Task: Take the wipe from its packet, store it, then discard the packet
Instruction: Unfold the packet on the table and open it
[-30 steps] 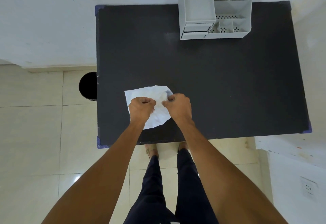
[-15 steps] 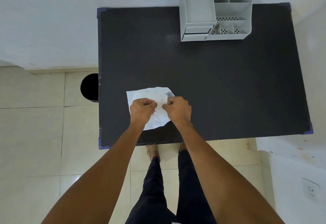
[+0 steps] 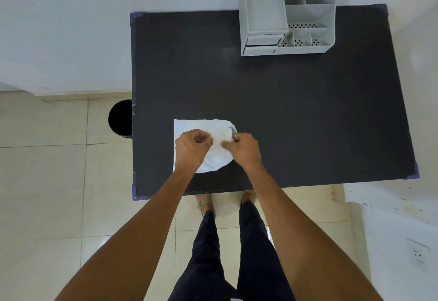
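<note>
Both hands are down at the near edge of the black table (image 3: 284, 111), pinching a white sheet, the wipe (image 3: 201, 127), spread flat there. The left hand (image 3: 192, 146) is curled tight on it; the right hand (image 3: 244, 149) nips it with closed fingertips. A grey sliver by the right fingers may be the packet (image 3: 233, 129); it's hard to tell. Folding neatly would help it fit the grey organiser (image 3: 265, 7); the black bin (image 3: 119, 119) waits beside the table.

White wipe (image 3: 214, 158); black table (image 3: 284, 111); organizer (image 3: 288, 14) seemingly grey.
</note>
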